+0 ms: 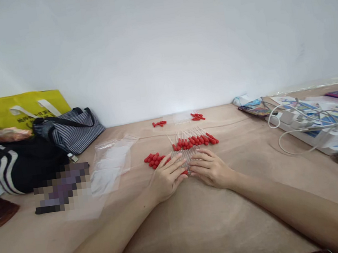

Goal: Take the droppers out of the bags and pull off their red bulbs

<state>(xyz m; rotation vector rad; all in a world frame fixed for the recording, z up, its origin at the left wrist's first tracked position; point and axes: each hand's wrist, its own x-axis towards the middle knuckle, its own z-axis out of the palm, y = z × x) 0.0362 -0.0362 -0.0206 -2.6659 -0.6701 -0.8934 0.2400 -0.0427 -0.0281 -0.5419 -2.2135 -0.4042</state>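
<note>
Several thin clear glass tubes point(187, 153) lie side by side on the table between my two hands. My left hand point(167, 178) presses on their left side with bent fingers; a bit of red shows by its thumb. From the right, my right hand point(212, 168) closes over the same tubes, its fingers partly hiding them. Just beyond is a row of droppers point(194, 141) with red rubber bulbs towards me and clear stems pointing to the wall. A small pile of loose red rubber bulbs point(154, 160) lies beside my left hand, partly covered by it.
Near the wall lie more red bulbs point(159, 124) and a small group of red-bulbed droppers point(198, 117). Clear plastic bags point(110, 160) are to the left, with a striped bag point(75, 129) behind. A power strip point(321, 142) with white cables is on the right.
</note>
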